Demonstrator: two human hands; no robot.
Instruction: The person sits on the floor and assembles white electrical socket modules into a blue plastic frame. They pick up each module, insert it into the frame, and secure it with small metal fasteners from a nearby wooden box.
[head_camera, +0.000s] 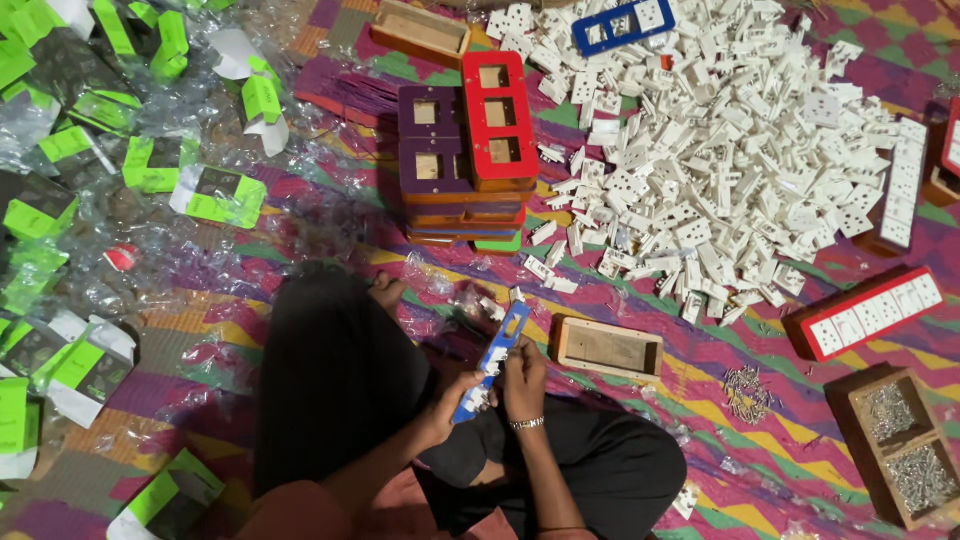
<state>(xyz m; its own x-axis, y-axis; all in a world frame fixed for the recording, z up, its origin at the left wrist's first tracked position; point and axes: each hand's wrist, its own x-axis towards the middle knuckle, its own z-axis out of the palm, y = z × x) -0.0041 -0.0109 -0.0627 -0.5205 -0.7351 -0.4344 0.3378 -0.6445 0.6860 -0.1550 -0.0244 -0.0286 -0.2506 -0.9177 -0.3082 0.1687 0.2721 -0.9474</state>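
Here, left hand (447, 408) and right hand (522, 380) pinch a blue plate (493, 362), few sockets fitted; filled red plate (872, 312) done, white socket heap (730, 150) remains

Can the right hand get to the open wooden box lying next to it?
Probably yes. The wooden box lies on the mat just beside the right hand, with nothing between them. But both hands are busy holding the blue plate, so one must let go first.
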